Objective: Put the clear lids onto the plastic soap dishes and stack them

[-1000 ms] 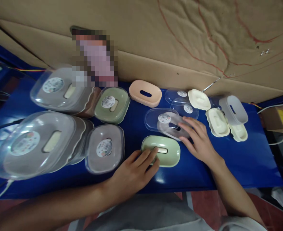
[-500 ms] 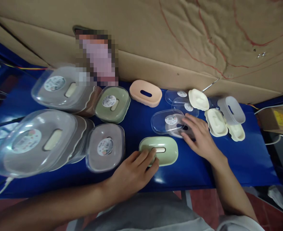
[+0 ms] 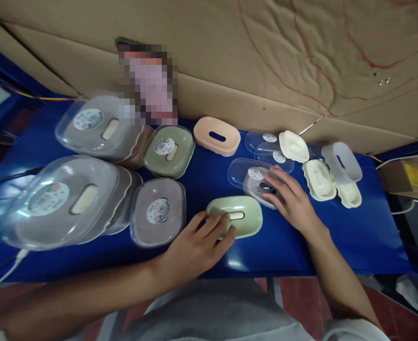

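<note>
My left hand (image 3: pixel 198 241) rests on the left end of an oval, light green plastic dish (image 3: pixel 249 227). Its fingers curl over the rim, and one fingertip meets the cream bar in the dish's slot. My right hand (image 3: pixel 294 199) has its fingers and thumb on the right side of a grey slotted dish (image 3: pixel 255 192), partly hiding it. A clear lid (image 3: pixel 238 173) with a round label overlaps this grey dish. Farther back lie other clear lids (image 3: pixel 254 141). Cream inserts (image 3: pixel 321 182) sit to the right of my right hand.
To the left stand large lidded containers (image 3: pixel 98 182), a green lidded box (image 3: pixel 162 158) and a grey lidded box (image 3: pixel 155 213). A peach slotted dish (image 3: pixel 226 132) lies by the cardboard wall (image 3: pixel 209 92). A pale grey dish (image 3: pixel 347 161) leans at the right. All are on a blue table (image 3: pixel 354 241).
The grey dish under my right hand has turned to a slant, its near end coming closer to the green dish. My left hand stays on the green dish. The view has shifted slightly.
</note>
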Demonstrator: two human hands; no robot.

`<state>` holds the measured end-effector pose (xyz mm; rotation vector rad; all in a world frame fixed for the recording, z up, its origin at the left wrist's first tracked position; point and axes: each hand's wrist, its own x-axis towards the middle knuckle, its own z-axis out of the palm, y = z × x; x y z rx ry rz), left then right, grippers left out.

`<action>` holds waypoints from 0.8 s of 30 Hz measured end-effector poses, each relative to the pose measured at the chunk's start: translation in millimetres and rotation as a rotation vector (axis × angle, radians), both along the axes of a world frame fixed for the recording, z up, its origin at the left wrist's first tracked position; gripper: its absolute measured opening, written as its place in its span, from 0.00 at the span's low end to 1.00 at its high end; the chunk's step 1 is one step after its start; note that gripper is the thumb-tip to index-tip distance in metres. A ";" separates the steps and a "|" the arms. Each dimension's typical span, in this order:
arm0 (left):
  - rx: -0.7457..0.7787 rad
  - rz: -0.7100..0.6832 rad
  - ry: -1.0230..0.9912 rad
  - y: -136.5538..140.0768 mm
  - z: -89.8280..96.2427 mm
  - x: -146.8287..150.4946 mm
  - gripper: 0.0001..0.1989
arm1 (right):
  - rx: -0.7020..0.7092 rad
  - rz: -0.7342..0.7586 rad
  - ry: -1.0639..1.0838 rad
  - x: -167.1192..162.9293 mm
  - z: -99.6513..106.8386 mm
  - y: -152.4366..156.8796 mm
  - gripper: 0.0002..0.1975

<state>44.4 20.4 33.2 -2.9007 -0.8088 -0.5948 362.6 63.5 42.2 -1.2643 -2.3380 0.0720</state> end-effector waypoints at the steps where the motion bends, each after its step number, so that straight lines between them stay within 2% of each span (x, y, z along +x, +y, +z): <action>1: 0.008 0.013 -0.004 0.1 0.5 0.2 0.13 | 0.002 0.015 0.056 -1.3 1.5 -2.8 0.35; 4: 0.060 0.061 -0.080 0.7 3.1 1.4 0.17 | -0.018 0.090 0.154 -5.8 6.3 -15.8 0.35; 7: 0.083 0.134 -0.141 2.2 4.7 2.4 0.27 | -0.123 0.228 0.130 -12.6 8.4 -28.1 0.32; 9: 0.053 0.159 -0.094 3.5 4.0 2.3 0.32 | -0.167 0.294 0.115 -17.8 8.1 -31.9 0.28; 11: 0.024 0.145 -0.031 4.2 2.0 1.6 0.32 | -0.178 0.325 0.101 -22.5 8.0 -32.5 0.23; 14: -0.001 0.113 0.003 3.0 -1.1 0.8 0.28 | -0.110 0.333 0.002 -26.9 11.2 -32.0 0.21; 19: -0.068 0.084 -0.023 -0.9 -2.5 2.0 0.25 | 0.089 0.320 -0.298 -30.6 20.1 -39.0 0.33; 21: -0.109 0.070 -0.022 -1.6 -2.8 2.0 0.24 | 0.128 0.318 -0.343 -32.7 19.6 -43.6 0.36; 24: -0.143 0.070 -0.009 -1.3 -4.4 1.4 0.26 | 0.168 0.317 -0.342 -36.2 11.2 -47.7 0.35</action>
